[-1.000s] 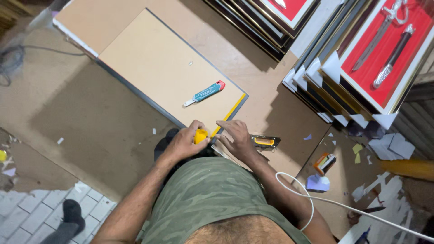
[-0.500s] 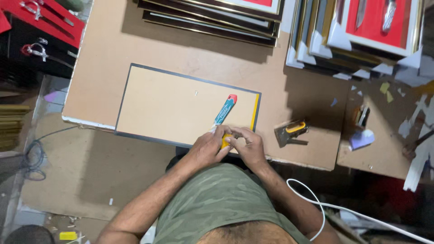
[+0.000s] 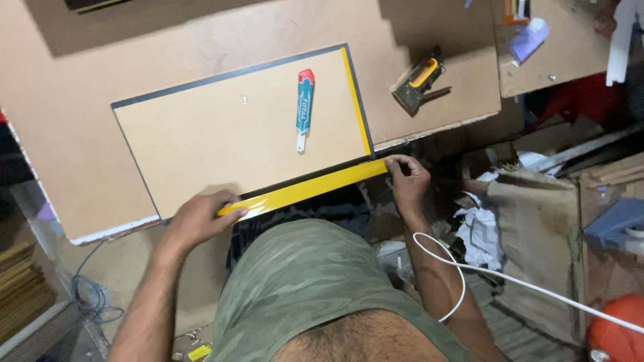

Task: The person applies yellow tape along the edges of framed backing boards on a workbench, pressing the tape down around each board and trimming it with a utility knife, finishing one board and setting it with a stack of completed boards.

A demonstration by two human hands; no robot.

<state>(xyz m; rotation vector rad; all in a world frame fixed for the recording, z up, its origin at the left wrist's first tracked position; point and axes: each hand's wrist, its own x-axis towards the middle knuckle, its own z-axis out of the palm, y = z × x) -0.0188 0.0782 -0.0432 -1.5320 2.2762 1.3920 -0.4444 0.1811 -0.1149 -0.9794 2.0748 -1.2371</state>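
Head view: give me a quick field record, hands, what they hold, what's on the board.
left hand: pinches one end of the yellow tape
right hand: pinches the other end, at the board's near right corner
tape: stretched taut along the near edge of the board
board: tan, dark rim, yellow strip on right edge
on board: utility knife, small screw
beside board: staple gun on the table

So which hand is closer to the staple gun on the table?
Right. The right hand pinches the end of the yellow tape just below the staple gun. The left hand holds the tape's other end, far across the board.
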